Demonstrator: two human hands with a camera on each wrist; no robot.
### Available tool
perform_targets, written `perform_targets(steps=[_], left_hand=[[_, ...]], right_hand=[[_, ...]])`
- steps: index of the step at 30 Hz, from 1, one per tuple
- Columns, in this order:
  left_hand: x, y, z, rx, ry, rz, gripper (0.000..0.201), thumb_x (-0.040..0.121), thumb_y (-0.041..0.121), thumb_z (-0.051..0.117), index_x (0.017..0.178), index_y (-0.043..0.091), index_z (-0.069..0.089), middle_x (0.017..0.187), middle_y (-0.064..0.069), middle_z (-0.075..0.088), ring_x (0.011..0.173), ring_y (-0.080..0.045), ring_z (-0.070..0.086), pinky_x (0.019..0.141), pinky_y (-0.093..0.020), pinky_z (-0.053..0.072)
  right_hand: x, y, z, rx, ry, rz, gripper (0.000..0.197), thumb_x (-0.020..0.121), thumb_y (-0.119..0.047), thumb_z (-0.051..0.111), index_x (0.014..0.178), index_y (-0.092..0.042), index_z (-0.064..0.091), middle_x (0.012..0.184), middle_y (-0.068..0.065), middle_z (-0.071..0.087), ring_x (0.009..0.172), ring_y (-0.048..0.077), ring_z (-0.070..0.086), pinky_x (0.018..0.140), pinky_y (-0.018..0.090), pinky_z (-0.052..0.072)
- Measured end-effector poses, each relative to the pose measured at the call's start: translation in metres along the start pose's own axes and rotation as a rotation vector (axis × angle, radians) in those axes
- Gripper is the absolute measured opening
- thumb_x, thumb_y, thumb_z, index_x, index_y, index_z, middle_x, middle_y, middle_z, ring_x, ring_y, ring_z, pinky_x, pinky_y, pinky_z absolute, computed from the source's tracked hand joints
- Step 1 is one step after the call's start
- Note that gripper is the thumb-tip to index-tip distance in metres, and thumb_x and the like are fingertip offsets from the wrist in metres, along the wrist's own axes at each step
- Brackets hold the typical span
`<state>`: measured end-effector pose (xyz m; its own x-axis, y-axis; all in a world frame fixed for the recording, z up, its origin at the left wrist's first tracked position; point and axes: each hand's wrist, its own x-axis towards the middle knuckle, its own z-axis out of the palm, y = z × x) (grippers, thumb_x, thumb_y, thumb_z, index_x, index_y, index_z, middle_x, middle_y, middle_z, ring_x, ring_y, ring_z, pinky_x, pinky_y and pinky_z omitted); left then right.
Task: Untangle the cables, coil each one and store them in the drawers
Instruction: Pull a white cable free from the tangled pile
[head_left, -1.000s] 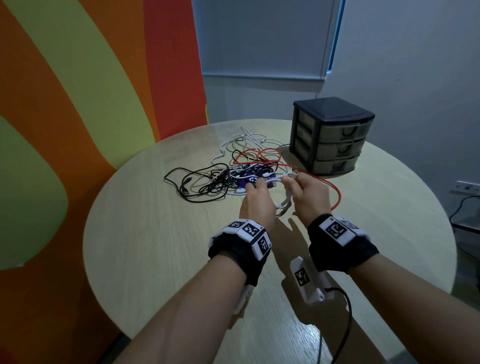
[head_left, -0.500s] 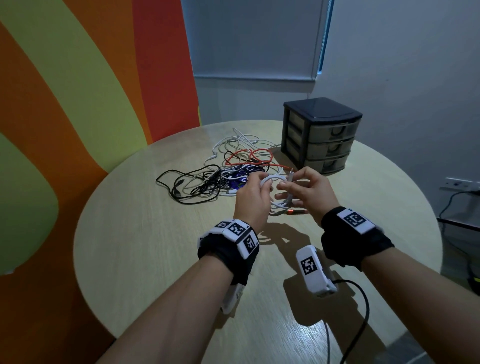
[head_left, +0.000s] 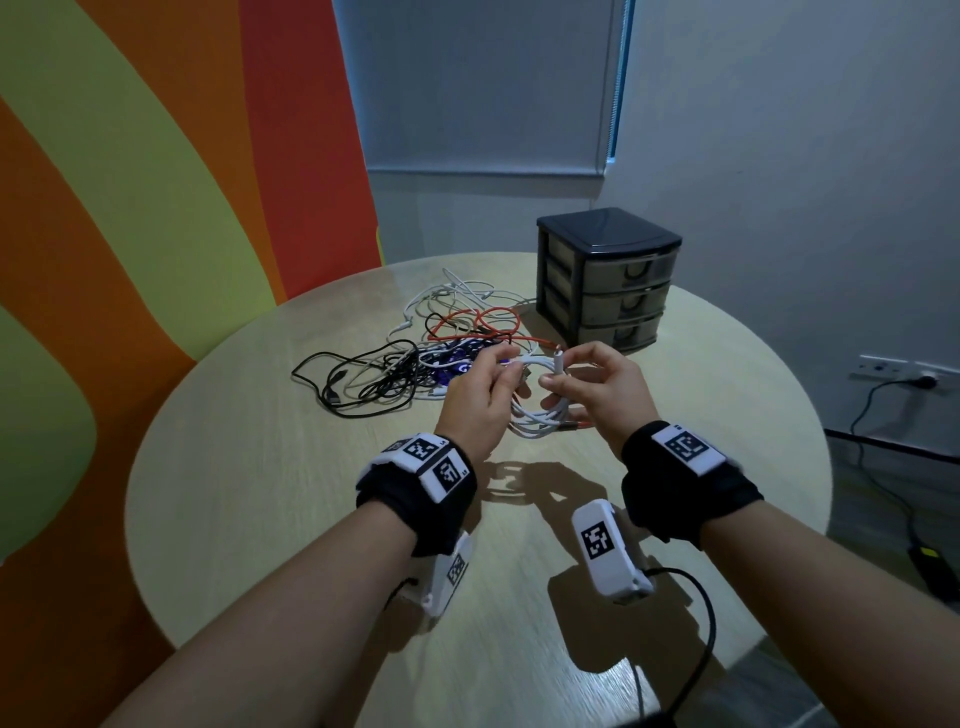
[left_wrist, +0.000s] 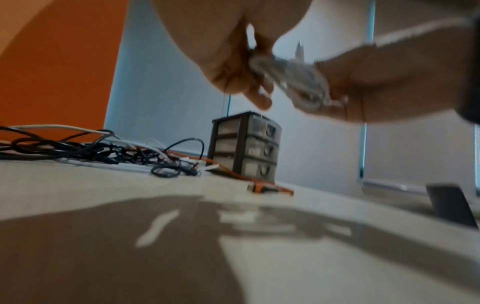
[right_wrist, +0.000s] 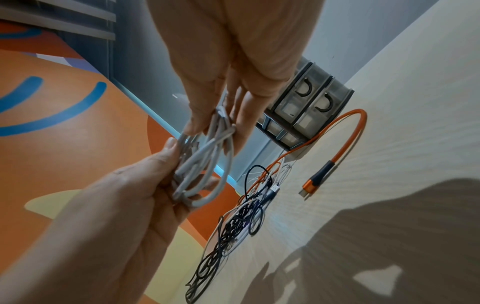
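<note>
While both hands (head_left: 540, 387) pinch the white coil (head_left: 535, 410) — table edge (head_left: 136, 499) well apart.

We seem to be in a small office or meeting room, gathered at a round pale-wood table (head_left: 249, 493) in a corner. Left of the table rises a wall painted in bold orange, red and green bands (head_left: 156, 182), behind it a window with a grey roller blind (head_left: 483, 83), and to its right a plain wall carrying a socket strip (head_left: 904, 370) with a plugged-in lead.
</note>
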<state>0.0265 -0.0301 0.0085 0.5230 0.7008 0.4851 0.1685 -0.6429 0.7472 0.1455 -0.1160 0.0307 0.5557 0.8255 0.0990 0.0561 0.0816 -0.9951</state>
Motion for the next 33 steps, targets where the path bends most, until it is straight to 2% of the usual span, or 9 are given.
perform_targets(steps=[4,8,12,16,19,22,26,30,33], left_hand=[[0.006,0.01,-0.004,-0.154,-0.111,-0.192,0.02,0.096,0.024,0.049,0.109,0.013,0.061,0.087,0.002,0.072,0.071,0.003,0.061,0.062,-0.016,0.045],[0.008,0.023,-0.006,-0.437,-0.2,-0.393,0.016,0.093,0.016,0.055,0.106,0.009,0.061,0.093,-0.005,0.07,0.075,-0.014,0.064,0.062,-0.02,0.047],[0.003,0.032,0.0,-0.524,-0.195,-0.449,0.025,0.088,0.001,0.059,0.113,-0.001,0.06,0.095,-0.015,0.063,0.073,-0.015,0.061,0.065,-0.019,0.05],[0.001,0.043,0.012,-0.505,-0.155,-0.439,0.026,0.095,-0.001,0.046,0.117,0.001,0.06,0.087,-0.004,0.065,0.076,-0.014,0.061,0.073,-0.023,0.05],[0.004,0.049,0.016,-0.487,-0.146,-0.438,0.024,0.098,0.004,0.043,0.115,0.005,0.06,0.086,-0.002,0.066,0.077,-0.013,0.063,0.07,-0.023,0.052],[0.007,0.051,0.019,-0.471,-0.101,-0.419,0.018,0.099,0.009,0.042,0.111,0.008,0.055,0.097,-0.006,0.067,0.084,-0.015,0.065,0.078,-0.032,0.052],[0.009,0.054,0.025,-0.483,-0.032,-0.41,0.008,0.098,0.01,0.045,0.105,0.009,0.047,0.102,-0.005,0.067,0.093,-0.02,0.064,0.084,-0.037,0.05],[0.008,0.053,0.034,-0.55,-0.002,-0.458,0.01,0.093,0.008,0.055,0.103,0.005,0.054,0.095,-0.009,0.068,0.084,-0.019,0.065,0.083,-0.034,0.051],[0.009,0.055,0.037,-0.605,-0.017,-0.482,0.014,0.092,0.008,0.057,0.102,0.001,0.062,0.089,-0.012,0.068,0.078,-0.017,0.065,0.078,-0.031,0.052]], right_hand=[[-0.005,-0.002,-0.008,-0.012,0.035,-0.025,0.023,0.074,0.002,0.073,0.081,-0.011,0.056,0.074,0.009,0.067,0.061,0.025,0.066,0.064,0.044,0.056],[-0.01,-0.007,-0.017,-0.017,0.072,-0.049,0.023,0.074,0.003,0.073,0.08,-0.012,0.057,0.074,0.008,0.067,0.066,0.03,0.067,0.071,0.054,0.053],[-0.016,-0.009,-0.026,0.013,0.134,-0.059,0.024,0.073,0.002,0.074,0.081,-0.013,0.057,0.084,0.016,0.068,0.07,0.03,0.068,0.071,0.046,0.056],[-0.021,-0.009,-0.031,0.027,0.156,-0.057,0.027,0.073,0.0,0.075,0.082,-0.017,0.056,0.095,0.022,0.068,0.082,0.037,0.068,0.074,0.046,0.056],[-0.025,-0.012,-0.035,0.032,0.115,-0.027,0.035,0.078,0.0,0.071,0.105,-0.013,0.053,0.096,0.019,0.068,0.082,0.035,0.068,0.075,0.048,0.057],[-0.03,-0.016,-0.038,-0.002,0.024,-0.018,0.039,0.082,0.004,0.064,0.119,-0.003,0.055,0.087,0.014,0.067,0.066,0.024,0.066,0.065,0.035,0.057],[-0.034,-0.018,-0.038,-0.081,-0.045,-0.019,0.032,0.087,0.004,0.058,0.118,-0.001,0.059,0.075,0.006,0.063,0.06,0.018,0.061,0.056,0.02,0.055],[-0.035,-0.019,-0.045,-0.089,-0.047,-0.025,0.027,0.089,0.004,0.055,0.113,-0.005,0.06,0.071,0.004,0.061,0.053,0.012,0.059,0.054,0.017,0.053],[-0.031,-0.018,-0.053,-0.086,-0.042,-0.017,0.025,0.089,0.004,0.055,0.107,-0.014,0.058,0.072,0.005,0.061,0.057,0.015,0.059,0.054,0.018,0.053]])
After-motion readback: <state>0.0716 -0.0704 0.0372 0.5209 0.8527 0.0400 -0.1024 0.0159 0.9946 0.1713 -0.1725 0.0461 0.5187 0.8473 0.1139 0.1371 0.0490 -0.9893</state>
